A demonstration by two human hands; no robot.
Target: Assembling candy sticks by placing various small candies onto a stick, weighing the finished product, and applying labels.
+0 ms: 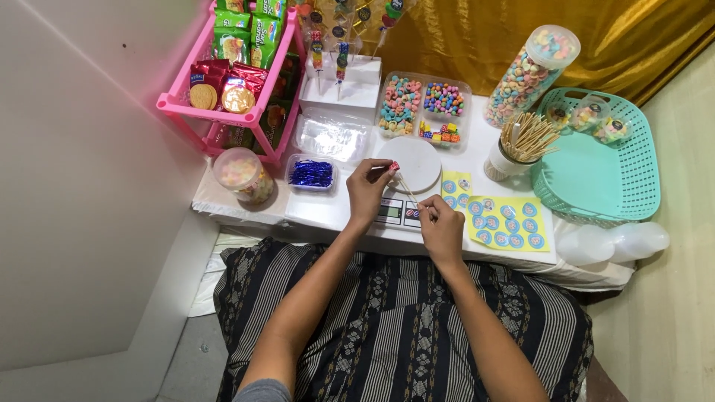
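A pink rack (223,89) of snack packets stands far left, its top cut off by the frame. The left hand (366,190) pinches a small red sweet (394,167) at the tip of a thin wooden skewer (408,190). The right hand (442,227) pinches the skewer's lower end (fingertips hide it) above a kitchen scale (406,186). Right, a teal basket (633,179).
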